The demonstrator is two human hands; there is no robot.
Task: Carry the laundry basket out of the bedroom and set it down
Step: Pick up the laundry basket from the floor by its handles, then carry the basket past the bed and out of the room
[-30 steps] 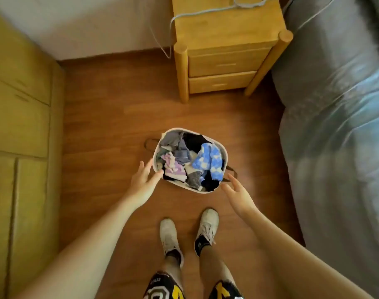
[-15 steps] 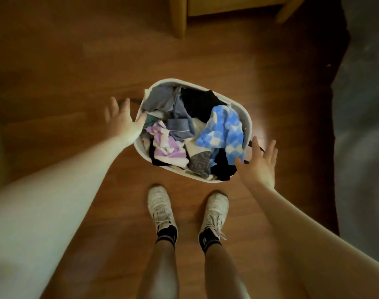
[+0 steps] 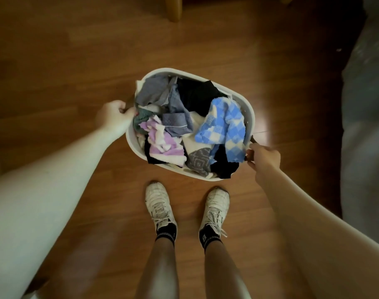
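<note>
Hands grip both ends of the white laundry basket [image 3: 248, 108] over the wooden floor [image 3: 76, 61]: left hand [image 3: 115, 115] curled closed around the dark left handle [image 3: 130, 102], right hand [image 3: 264, 157] closed around the right handle [image 3: 250, 147]. Bare floor lies open to the left; a grey bed [image 3: 365, 126] edges the right, a wooden furniture leg [image 3: 173, 7] stands ahead. White sneakers [image 3: 159, 205] stand just behind the basket. Sock lettering is unreadable.

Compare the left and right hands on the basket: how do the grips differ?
The left hand is closed on the dark handle at the upper left end of the laundry basket; the right hand is closed on the handle at the lower right end. The left hand sits farther from the body and is brightly lit; the right hand sits nearer the shoes and is in shade. Both are fists closed on a handle, knuckles up.
</note>
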